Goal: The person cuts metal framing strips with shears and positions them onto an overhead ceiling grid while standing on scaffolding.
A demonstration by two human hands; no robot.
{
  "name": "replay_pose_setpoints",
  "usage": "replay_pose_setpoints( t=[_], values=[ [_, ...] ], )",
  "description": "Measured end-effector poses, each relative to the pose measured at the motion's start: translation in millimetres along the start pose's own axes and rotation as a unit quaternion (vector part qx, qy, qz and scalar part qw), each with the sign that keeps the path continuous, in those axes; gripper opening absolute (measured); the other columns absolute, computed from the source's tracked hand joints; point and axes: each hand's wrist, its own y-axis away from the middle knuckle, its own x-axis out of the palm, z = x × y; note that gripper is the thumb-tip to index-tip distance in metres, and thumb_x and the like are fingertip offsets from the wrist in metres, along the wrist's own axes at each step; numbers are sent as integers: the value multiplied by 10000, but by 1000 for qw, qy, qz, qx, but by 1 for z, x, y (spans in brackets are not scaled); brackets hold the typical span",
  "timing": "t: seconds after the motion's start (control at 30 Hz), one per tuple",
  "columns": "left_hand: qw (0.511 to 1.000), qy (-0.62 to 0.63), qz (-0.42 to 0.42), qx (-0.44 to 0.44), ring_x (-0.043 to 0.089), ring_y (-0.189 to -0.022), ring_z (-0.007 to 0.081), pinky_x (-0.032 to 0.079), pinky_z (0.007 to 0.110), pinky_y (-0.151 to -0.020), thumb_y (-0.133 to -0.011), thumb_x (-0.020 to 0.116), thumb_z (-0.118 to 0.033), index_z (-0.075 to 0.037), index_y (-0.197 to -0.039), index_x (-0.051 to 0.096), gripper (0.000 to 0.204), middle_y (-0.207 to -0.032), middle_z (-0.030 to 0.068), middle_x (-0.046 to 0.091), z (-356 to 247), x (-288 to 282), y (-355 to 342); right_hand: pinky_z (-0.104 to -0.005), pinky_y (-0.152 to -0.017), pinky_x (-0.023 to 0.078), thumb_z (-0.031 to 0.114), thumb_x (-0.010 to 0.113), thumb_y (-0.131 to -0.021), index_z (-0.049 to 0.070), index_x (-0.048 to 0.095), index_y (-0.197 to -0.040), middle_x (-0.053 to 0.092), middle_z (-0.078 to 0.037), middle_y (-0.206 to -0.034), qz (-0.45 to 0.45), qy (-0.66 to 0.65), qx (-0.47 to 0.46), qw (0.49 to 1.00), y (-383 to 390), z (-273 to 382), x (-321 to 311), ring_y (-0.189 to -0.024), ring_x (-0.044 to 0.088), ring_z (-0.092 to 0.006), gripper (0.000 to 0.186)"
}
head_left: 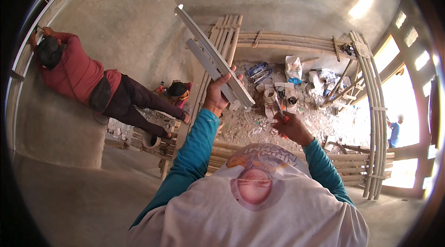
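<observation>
My left hand (217,95) is closed round two lengths of light metal channel, held slanting up and to the left. The longer metal channel (204,38) reaches well past the shorter grey piece (200,57). Their near ends stick out just beyond my fingers. In my right hand (295,129) is a pair of snips (278,106) with red handles, its metal jaws pointing up and away from me. The snips stay apart from the channels, a little right of their near ends. Whether the jaws are parted is too small to tell.
Bamboo scaffold platforms surround me, with a long walkway (287,45) ahead and upright-looking poles (371,117) at right. Rubble covers the floor below, with buckets (270,95), a blue tool tray (260,72) and sacks (293,68). A co-worker in red (76,75) stands at left.
</observation>
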Motion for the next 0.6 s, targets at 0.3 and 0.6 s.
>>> replay_pose_setpoints(
  t=[0.3, 0.6],
  values=[
    [994, 69, -77, -23, 559, -1307, 376, 511, 532, -1073, -916, 786, -164, -46, -1378, 484, 564, -1377, 103, 553, 12, 3, 0, -411, -670, 510, 196, 740, -929, 5, 638, -977, 664, -168, -782, -46, 256, -141, 955, 14, 8, 5, -679, 608, -270, 222],
    [992, 37, -118, -8, 571, -1306, 365, 486, 536, -1100, -902, 806, -155, -81, -1320, 518, 513, -1316, 96, 574, 21, 26, -2, -542, -708, 501, 222, 677, -948, -4, 620, -951, 653, -277, -851, -78, 351, -115, 926, 2, 21, 18, -858, 644, -498, 233]
  ],
)
